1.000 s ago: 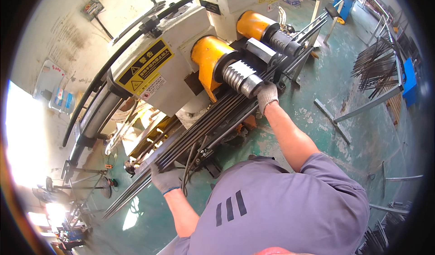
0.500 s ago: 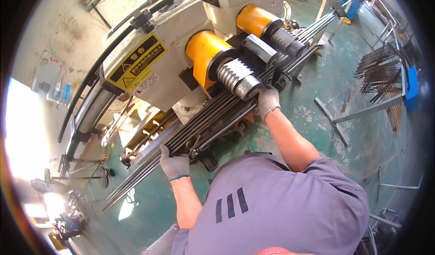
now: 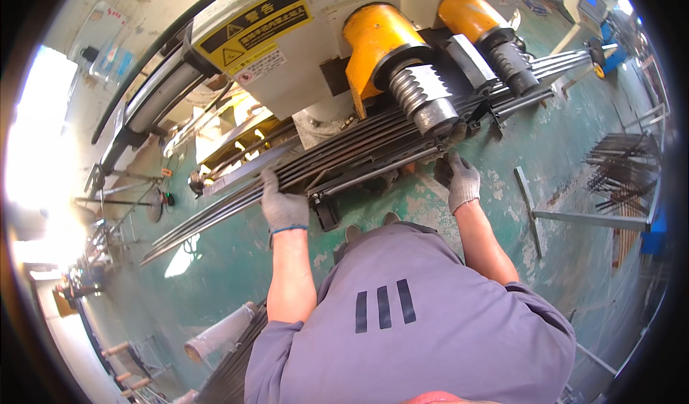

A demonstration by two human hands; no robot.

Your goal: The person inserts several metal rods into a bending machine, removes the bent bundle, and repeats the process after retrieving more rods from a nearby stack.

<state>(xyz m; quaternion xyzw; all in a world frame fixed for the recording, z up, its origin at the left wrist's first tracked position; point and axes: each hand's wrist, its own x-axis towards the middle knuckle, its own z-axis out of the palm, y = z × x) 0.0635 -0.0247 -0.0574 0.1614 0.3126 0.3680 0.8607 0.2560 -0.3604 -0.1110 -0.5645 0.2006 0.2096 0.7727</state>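
- One big cream machine (image 3: 287, 67) fills the top of the view, standing on a green painted floor (image 3: 237, 282); a yellow-and-black warning plate is on its side.
- Two yellow cylinder housings (image 3: 377, 38) sit on its front, each ending in a grey ribbed roller (image 3: 423, 99) that bears down over the feed bed.
- A bundle of long steel rods (image 3: 337, 156) lies in that bed, running from lower left, up under the rollers and out past the machine at upper right. Rods lie side by side, touching.
- A second stack of rods (image 3: 621, 163) lies on a rack at far right, well apart. A pale roll (image 3: 219, 336) lies on the floor at lower left.
- Left hand (image 3: 282, 203), grey glove: fingers curled over the near edge of the bundle, clenched on the rods, left of the rollers.
- Right hand (image 3: 459, 180), grey glove: on the near side of the bundle just below the front roller. Fingers look bent against the rods; I cannot tell whether they close round one.
- Step in hand, my read: aligning or feeding the bundle under the rollers, both hands steadying it.
- Next move calls for: rods kept flat and parallel, even push along their length, right-hand fingers kept out from under the roller — pinch risk there.
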